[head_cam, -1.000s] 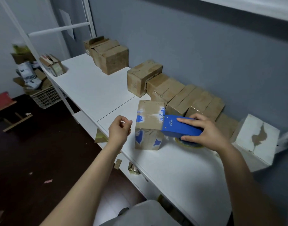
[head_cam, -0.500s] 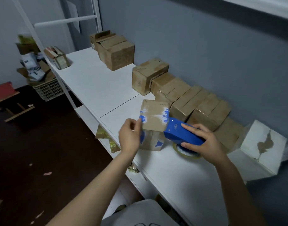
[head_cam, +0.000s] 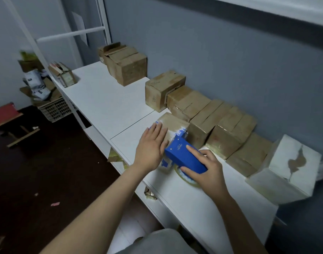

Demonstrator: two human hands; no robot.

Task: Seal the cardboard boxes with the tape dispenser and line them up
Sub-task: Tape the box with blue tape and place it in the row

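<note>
Blue plastic fills my right hand (head_cam: 206, 167): the index finger lies straight along the top of the tape dispenser (head_cam: 184, 157), and the thumb and other fingers curl round its sides. Its long axis runs slantwise, nose pointing away from me and leftward, at the top edge of the blue-printed cardboard box (head_cam: 175, 123). My left hand (head_cam: 153, 145) lies flat on that box, fingers straight and pressed together. The box stands on the white shelf (head_cam: 105, 99), just beside the row of brown boxes (head_cam: 230, 125) along the wall.

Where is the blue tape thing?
In the head view, the blue tape dispenser sits in the right hand, against the box under the left hand.
</note>
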